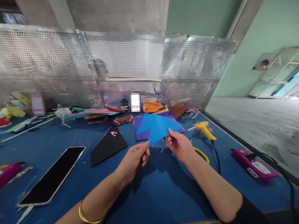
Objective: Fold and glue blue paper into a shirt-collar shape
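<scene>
Phone (52, 177) with a dark screen lies at 8 o'clock from the blue sheet (156, 127); closer in, nearer 9, sits a black piece (107, 151) with pink bits on it. At 11 o'clock a small lit screen (135, 102) stands upright, its faint lines too small for me to read. The left hand (137, 157) pinches the sheet's near corner, thumb against fingers, at 7 o'clock; the right hand (178, 144) pinches its right edge at 4. Between those 2 grips the sheet hangs in front of a purple stack (143, 136). It looks thin, so I'd judge light fingertip pressure and an even, gentle pull best for avoiding creases, with the right forearm kept clear of the yellow glue gun (205, 130) at 3 o'clock. Farther out, towards 4, a magenta box (254, 165) carries a pale label (263, 169), but I can make out no word or brand.
</scene>
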The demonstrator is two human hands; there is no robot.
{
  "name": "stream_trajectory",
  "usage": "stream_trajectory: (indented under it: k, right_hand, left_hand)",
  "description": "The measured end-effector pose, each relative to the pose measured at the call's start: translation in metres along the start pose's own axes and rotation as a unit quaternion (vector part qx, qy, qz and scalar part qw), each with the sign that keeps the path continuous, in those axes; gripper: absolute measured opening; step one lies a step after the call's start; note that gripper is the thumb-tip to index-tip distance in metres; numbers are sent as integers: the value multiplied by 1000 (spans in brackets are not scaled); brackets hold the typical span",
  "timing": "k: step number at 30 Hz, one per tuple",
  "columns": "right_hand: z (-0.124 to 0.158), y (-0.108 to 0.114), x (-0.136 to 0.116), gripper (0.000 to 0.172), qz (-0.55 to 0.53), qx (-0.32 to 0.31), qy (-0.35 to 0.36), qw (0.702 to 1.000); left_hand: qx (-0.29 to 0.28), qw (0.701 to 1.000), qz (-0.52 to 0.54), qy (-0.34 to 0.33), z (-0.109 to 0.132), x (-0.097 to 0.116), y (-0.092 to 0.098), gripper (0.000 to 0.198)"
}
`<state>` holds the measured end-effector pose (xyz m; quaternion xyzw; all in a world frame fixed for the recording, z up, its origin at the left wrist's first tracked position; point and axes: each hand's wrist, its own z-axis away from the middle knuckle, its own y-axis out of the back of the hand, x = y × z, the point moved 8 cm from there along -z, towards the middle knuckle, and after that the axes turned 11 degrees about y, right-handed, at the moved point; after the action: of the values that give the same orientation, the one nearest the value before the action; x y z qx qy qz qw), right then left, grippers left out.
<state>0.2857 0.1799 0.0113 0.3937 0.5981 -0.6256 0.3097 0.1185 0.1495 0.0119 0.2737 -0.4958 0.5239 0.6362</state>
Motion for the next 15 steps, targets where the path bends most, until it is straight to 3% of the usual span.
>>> stream_trajectory:
  k: [8,12,15]
  right_hand:
    - [6,-5,-13,43,80,9,69,994]
    - [9,-9,-6,43,131,-24,62,989]
    - [6,-2,-9,44,138,5,75,988]
  left_hand:
    - [65,998,-19,-13,5,5,13,59]
    - [87,996,-3,-15,5,6,19,51]
    - [92,996,7,2,3,1,21,49]
